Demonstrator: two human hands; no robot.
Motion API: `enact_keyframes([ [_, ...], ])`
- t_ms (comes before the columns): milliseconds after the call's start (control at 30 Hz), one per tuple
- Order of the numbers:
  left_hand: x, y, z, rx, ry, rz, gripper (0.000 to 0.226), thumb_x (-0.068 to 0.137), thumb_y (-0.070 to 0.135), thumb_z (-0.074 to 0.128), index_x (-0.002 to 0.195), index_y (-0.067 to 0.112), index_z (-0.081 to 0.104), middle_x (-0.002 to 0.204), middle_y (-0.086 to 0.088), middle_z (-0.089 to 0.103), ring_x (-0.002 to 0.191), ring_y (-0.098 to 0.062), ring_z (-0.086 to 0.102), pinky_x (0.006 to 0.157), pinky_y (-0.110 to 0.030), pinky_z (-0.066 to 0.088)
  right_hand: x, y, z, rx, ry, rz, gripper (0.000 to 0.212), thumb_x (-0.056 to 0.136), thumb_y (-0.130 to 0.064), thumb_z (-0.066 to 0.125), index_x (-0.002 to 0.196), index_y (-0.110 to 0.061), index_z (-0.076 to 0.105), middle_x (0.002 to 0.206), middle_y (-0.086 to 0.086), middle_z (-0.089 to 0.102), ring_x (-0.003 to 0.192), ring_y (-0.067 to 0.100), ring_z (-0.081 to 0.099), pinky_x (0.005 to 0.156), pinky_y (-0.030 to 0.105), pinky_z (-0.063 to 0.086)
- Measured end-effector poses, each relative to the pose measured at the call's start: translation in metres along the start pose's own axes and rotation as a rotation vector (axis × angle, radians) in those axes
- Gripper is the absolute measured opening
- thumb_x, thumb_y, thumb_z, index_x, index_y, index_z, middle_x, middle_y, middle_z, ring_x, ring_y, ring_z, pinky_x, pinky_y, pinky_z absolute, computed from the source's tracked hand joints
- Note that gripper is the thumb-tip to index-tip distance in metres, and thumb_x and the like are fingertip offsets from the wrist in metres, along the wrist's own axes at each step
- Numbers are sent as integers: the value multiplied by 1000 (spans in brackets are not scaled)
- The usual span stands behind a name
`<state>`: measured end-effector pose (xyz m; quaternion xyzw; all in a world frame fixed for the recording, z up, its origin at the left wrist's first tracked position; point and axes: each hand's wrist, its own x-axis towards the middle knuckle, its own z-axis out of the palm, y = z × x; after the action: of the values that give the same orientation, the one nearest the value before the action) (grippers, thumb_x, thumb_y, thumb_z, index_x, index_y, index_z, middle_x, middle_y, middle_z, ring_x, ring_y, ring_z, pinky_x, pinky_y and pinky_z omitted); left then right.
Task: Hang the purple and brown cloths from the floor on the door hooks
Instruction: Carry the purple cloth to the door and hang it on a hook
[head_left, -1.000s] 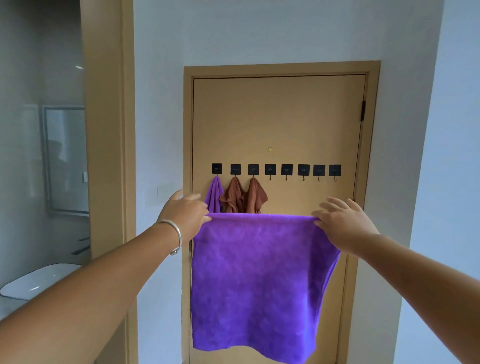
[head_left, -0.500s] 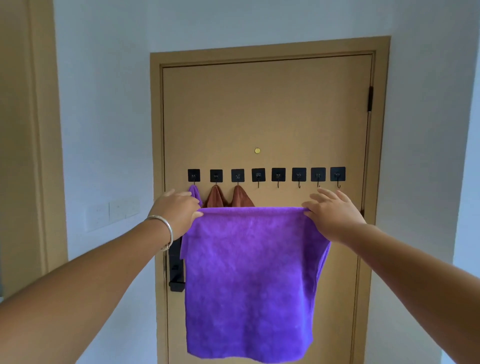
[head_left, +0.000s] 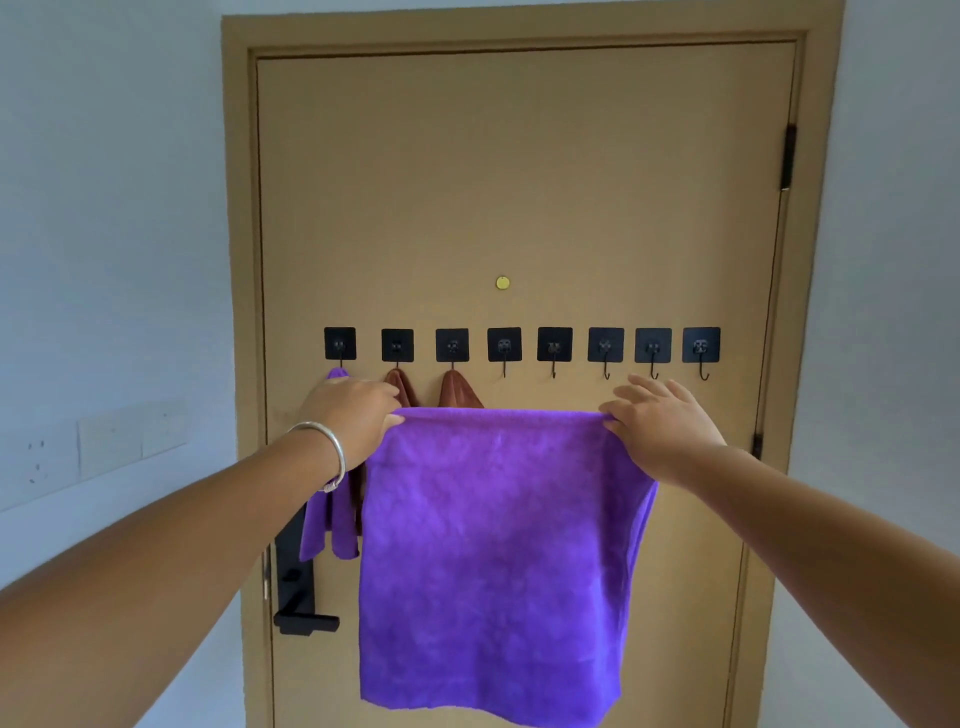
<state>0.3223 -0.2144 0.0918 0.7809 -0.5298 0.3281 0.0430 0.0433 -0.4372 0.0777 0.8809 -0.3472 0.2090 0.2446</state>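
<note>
Head view: a square purple microfibre cloth hangs spread in front of a tan wooden door, below a row of eight black square adhesive hooks. Left hand pinches the top left corner, fingers curled onto the fabric; right hand pinches the top right corner with thumb under the hem, other fingers fairly straight. First three hooks from the left taken: a smaller purple cloth, then two brown cloths, mostly hidden behind hand and cloth. Fourth hook is bare, just above the held top edge. Judgement: bunch the hem near its middle or take one corner, raise it above the hook tip, then lower so the fabric catches. Keep clear of the neighbouring brown cloth; let go only once the weight sits on the hook.
</note>
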Motion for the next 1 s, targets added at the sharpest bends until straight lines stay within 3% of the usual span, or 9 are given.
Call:
enact_keyframes([
  [133, 48, -16, 36, -153, 69, -34, 27, 100, 30, 41, 105, 22, 66, 110, 5, 64, 105, -20, 59, 85, -35, 47, 54, 1, 20, 28, 68, 8, 39, 103, -39, 27, 130, -32, 54, 137, -8, 51, 134, 17, 35, 108, 36, 29],
  [267, 95, -30, 70, -290, 244, -18, 22, 94, 12, 46, 96, 23, 65, 91, 5, 64, 82, -20, 59, 68, -36, 48, 100, -2, 40, 260, 144, 96, 31, 102, -28, 34, 111, -26, 64, 108, -1, 66, 95, 23, 58, 72, 35, 50],
  [467, 150, -33, 116, -137, 293, 231, 61, 68, -15, 48, 113, 26, 53, 104, 5, 59, 84, -24, 55, 70, -34, 42, 148, -8, 75, 358, 226, 115, 27, 99, -18, 39, 108, -32, 61, 99, -5, 65, 84, 24, 58, 66, 35, 50],
  [533, 161, -32, 124, -40, 309, 317, 66, 56, -18, 57, 105, 24, 61, 95, 0, 59, 71, -26, 52, 59, -30, 37, 157, -7, 82, 293, 214, 86, 24, 96, -12, 40, 99, -35, 46, 92, -10, 60, 71, 19, 54, 54, 30, 41],
  [600, 168, -28, 126, 51, 368, 337, 69, 42, -16, 65, 97, 26, 69, 80, -1, 56, 55, -23, 39, 50, -22, 23, 164, -5, 85, 205, 197, 23, 38, 88, 0, 42, 89, -35, 29, 87, -10, 53, 57, 13, 43, 44, 27, 23],
  [667, 180, -24, 131, 100, 342, 327, 78, 54, -9, 66, 117, 36, 64, 80, 0, 46, 61, -21, 28, 53, -25, 21, 169, -2, 87, 155, 169, -82, 43, 78, 8, 42, 90, -32, 33, 94, -8, 52, 62, 17, 44, 46, 26, 21],
  [733, 194, -23, 142, 89, 209, 269, 85, 79, -4, 47, 145, 46, 28, 91, 2, 32, 73, -21, 29, 64, -31, 28, 177, 1, 89, 103, 152, -187, 47, 76, 10, 42, 102, -29, 48, 107, -5, 51, 81, 23, 51, 52, 28, 34],
  [800, 206, -20, 147, 93, 128, 202, 86, 85, -3, 36, 148, 48, 7, 94, 1, 28, 79, -21, 32, 71, -32, 33, 188, 3, 92, 58, 137, -213, 56, 81, 6, 42, 120, -32, 55, 117, -5, 48, 96, 24, 53, 63, 31, 42],
  [1000, 233, -3, 146, 94, 59, 111, 81, 84, 1, 39, 147, 45, 13, 95, -1, 31, 75, -23, 35, 61, -34, 26, 219, -4, 102, 42, 38, -134, 67, 87, -1, 37, 143, -37, 34, 119, 1, 42, 93, 29, 55, 64, 33, 36],
])
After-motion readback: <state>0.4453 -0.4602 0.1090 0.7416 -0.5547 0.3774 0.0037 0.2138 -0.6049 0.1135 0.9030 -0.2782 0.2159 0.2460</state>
